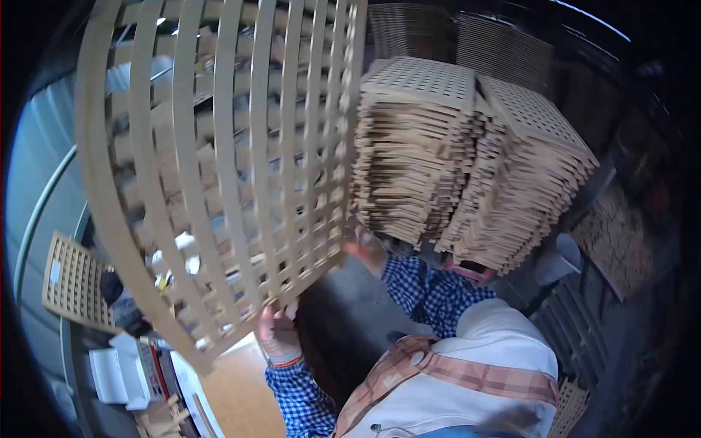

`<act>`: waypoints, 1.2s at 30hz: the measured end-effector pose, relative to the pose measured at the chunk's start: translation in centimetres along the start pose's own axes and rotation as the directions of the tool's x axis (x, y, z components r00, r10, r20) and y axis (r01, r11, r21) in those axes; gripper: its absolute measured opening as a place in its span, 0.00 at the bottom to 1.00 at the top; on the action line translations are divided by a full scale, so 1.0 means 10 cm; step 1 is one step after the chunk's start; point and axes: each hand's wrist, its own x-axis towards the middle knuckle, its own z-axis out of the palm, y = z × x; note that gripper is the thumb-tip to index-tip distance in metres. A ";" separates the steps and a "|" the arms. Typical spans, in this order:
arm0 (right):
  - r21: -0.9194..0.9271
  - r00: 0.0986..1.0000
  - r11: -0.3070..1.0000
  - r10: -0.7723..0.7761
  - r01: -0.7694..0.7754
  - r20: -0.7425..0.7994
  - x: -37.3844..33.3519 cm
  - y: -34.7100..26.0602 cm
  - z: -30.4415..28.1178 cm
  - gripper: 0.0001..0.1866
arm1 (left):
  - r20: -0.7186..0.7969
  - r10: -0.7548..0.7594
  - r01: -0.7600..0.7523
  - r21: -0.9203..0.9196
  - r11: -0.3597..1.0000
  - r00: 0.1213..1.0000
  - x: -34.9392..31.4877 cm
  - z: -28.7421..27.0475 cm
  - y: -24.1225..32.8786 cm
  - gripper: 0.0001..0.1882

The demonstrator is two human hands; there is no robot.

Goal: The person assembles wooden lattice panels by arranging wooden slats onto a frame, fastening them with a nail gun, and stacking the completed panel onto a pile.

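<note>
both my hands grip one big wooden lattice panel, raised up close before me so it fills the left and middle of the view. my left hand clamps the panel's lower edge near its bottom corner, fingers curled up over the slats, an orange band at the wrist, the blue checked sleeve running down from it toward the lower edge. my right hand is closed on the panel's right-hand edge, higher up, its forearm bent and coming in from the lower right in the same checked cloth. the panel is tilted, its top leaning away to the upper left; through its gaps i can only make out blurred bits of what lies behind.

at far left a smaller lattice piece leans near a grey curved wall. below it, white papers or boxes lie beside a bare wooden bench top.

to the right of the panel, just beside its edge, stand two tall stacks of like lattice panels, side by side and leaning slightly. further dark stacks rise behind them.
</note>
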 end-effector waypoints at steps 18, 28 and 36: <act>-0.742 0.680 0.023 -0.382 -0.670 -0.625 -1.15 -6.66 -3.61 0.22 | 0.869 -0.442 0.927 -0.048 0.373 0.223 -0.21 4.95 -3.63 0.09; -0.755 0.773 -0.469 -0.629 -0.458 -0.078 0.00 -5.95 -2.66 0.22 | 0.797 -0.596 0.600 0.430 0.675 0.099 0.11 3.37 -3.04 0.33; -0.774 0.808 0.616 0.378 0.146 0.453 0.56 -2.62 -0.19 0.23 | 0.062 -0.287 0.217 0.508 0.833 0.956 -1.00 0.52 -1.30 0.28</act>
